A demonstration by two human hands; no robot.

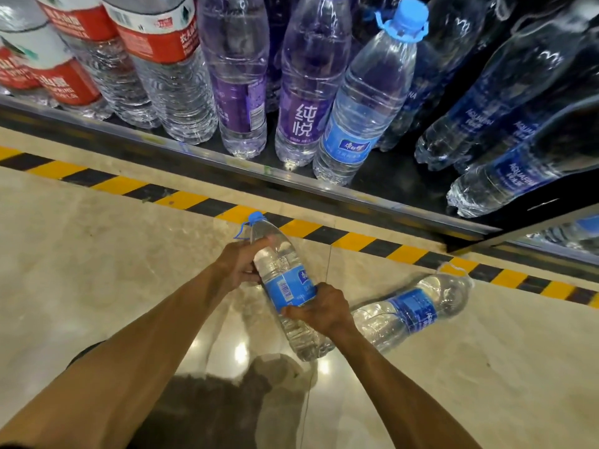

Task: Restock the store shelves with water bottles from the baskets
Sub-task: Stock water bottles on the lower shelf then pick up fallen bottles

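I hold a clear water bottle point(285, 280) with a light blue cap and blue label in both hands, above the floor and in front of the shelf. My left hand point(238, 264) grips its upper body near the shoulder. My right hand point(321, 307) grips it lower, at the label's bottom edge. The bottle tilts with its cap pointing up and left toward the shelf point(324, 189). A matching blue-capped bottle point(359, 121) stands on the shelf at the front edge. No basket is in view.
A dark-blue-labelled bottle point(411, 311) lies on its side on the floor, right of my hands. The shelf holds red-labelled bottles point(155, 59) at left, purple ones point(304, 102) in the middle, and dark-blue ones point(505, 118) leaning at right. Yellow-black tape point(181, 199) runs along the floor.
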